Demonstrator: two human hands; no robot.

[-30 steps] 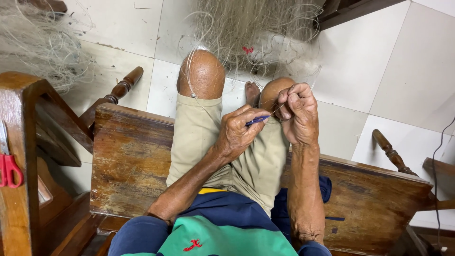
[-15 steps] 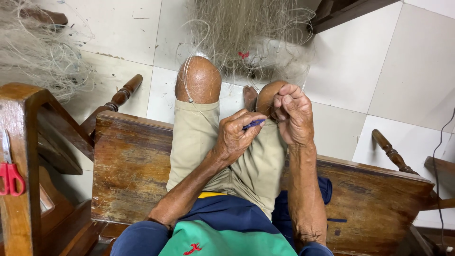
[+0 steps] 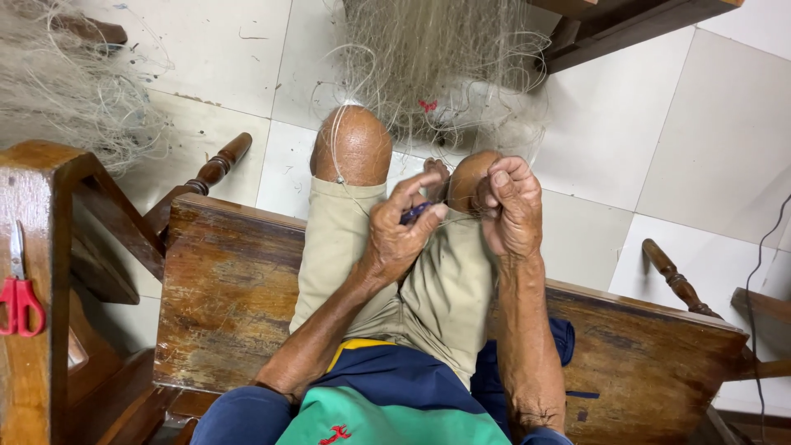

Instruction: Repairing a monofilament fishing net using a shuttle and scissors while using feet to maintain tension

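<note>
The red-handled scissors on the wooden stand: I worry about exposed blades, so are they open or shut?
Shut: the red-handled scissors show their blades together as one narrow strip, with the handle loops side by side.

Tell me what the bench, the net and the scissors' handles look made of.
Bench: wood, worn glossy varnish, grain and scuffs showing. Net: fine pale translucent line, likely nylon monofilament. Scissors: red handles look like smooth plastic; blade probably metal.
</note>
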